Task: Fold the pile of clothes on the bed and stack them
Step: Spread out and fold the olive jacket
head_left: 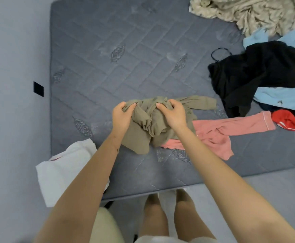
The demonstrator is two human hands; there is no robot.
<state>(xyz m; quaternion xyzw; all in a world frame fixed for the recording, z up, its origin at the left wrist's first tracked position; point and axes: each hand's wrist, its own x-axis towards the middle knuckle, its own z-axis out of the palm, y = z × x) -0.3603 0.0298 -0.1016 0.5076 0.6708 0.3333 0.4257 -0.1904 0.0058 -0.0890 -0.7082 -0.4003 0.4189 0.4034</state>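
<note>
Olive garment [143, 134]: lying bunched on the mattress [125, 50] near the middle of its near edge; one sleeve is pointing toward the right edge, and a lobe is trailing toward the near edge. The crumpling is hiding its long axis.
Left hand [121, 114]: fingers are curling round the garment's left end, clamping a fold.
Right hand [173, 113]: gripping the bunched cloth at the top middle.
Pink garment [231, 128]: lying partly under the olive one, stretching toward the right edge.
Pile: black garment [257, 74], light blue garment [283, 100] and red garment [287, 120] are overlapping at the right edge, cut off by the frame.
Patterned cloth [248, 13]: crumpling in the far right corner.
White cloth [64, 169]: overhanging the near left corner.
</note>
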